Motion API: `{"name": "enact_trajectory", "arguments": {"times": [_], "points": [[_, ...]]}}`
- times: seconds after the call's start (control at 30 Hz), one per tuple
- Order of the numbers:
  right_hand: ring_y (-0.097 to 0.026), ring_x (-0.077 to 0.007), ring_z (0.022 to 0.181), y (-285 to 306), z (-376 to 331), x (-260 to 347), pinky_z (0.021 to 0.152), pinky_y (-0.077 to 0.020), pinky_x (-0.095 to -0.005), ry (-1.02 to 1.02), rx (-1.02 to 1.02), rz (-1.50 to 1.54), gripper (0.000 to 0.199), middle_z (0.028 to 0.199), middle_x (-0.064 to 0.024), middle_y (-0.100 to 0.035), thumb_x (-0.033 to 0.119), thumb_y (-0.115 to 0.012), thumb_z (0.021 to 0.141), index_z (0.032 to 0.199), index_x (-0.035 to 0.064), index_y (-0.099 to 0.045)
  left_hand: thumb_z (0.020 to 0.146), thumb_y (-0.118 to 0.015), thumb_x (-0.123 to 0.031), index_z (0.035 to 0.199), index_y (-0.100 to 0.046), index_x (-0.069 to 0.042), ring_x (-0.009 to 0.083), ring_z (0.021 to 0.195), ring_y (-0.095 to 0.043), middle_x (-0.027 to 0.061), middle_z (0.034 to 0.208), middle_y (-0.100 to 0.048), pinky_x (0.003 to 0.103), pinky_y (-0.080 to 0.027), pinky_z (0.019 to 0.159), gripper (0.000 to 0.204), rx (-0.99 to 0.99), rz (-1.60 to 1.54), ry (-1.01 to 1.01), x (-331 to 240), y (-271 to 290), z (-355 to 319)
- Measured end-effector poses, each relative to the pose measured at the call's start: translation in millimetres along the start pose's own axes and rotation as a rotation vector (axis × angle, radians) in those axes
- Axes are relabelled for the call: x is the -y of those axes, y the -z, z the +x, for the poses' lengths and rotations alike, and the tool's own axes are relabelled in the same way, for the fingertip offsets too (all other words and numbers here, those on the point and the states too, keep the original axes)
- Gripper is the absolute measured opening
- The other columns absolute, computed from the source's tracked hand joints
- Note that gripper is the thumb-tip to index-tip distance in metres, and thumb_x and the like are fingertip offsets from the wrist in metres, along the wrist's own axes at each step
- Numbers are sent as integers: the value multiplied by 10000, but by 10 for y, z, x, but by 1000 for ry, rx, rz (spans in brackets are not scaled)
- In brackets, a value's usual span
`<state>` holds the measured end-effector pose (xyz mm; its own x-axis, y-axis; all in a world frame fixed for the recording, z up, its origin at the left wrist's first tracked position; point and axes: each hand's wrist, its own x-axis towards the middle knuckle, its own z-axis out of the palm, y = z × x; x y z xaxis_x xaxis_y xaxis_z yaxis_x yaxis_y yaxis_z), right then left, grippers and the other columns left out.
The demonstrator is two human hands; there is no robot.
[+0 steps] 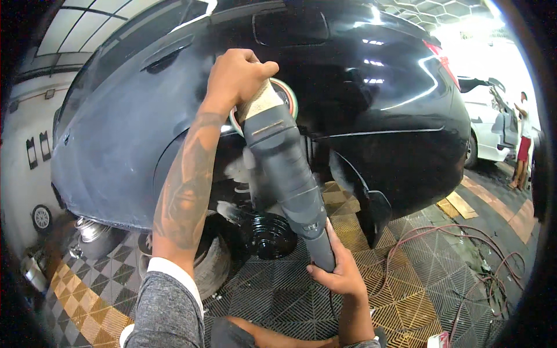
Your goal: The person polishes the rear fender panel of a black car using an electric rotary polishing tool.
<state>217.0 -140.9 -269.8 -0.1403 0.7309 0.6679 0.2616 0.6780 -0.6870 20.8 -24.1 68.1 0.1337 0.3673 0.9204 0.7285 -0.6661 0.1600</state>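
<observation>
A dark grey power polisher (284, 156) slants across the middle of the view, its round pad (290, 95) up against the side of a black car (371, 110). My left hand (241, 75) is closed over the polisher's head, which has tan wrapping on it. Lower down, my right hand (342, 269) grips the rear end of the body. The pad's face is hidden behind the tool and my left hand. Left of the polisher, the car's door (110, 145) looks dull and hazy, while the rear panel on the right shines with light reflections.
The wheel arch has no wheel on it. Beneath it lie a tyre (212, 272) and a black round part (271, 235). A reddish hose (441, 229) curls over the tiled floor at right. Farther off, a person (524, 139) stands beside a white vehicle (484, 119).
</observation>
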Motion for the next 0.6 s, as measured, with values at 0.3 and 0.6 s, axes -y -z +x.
{"name": "enact_trajectory", "arguments": {"times": [0.3, 0.6], "points": [[-595, -224, 1145, 586, -462, -201, 1007, -442, -343, -65, -206, 179, 1024, 1366, -188, -575, 114, -768, 746, 1579, -13, -188, 702, -703, -480, 839, -768, -50, 342, 847, -722, 198, 866, -733, 411, -560, 818, 456, 17, -1, -162, -1051, -736, 74], [-294, -271, 1470, 677, -569, -253, 1191, -224, -385, -64, -297, 325, 1046, 1599, -200, -301, 102, -788, 781, 1583, -29, -129, 734, -700, -496, 859, -769, -70, 331, 898, -721, 180, 925, -737, 411, -556, 856, 450, 54, 62, -261, -1405, -1068, 188]]}}
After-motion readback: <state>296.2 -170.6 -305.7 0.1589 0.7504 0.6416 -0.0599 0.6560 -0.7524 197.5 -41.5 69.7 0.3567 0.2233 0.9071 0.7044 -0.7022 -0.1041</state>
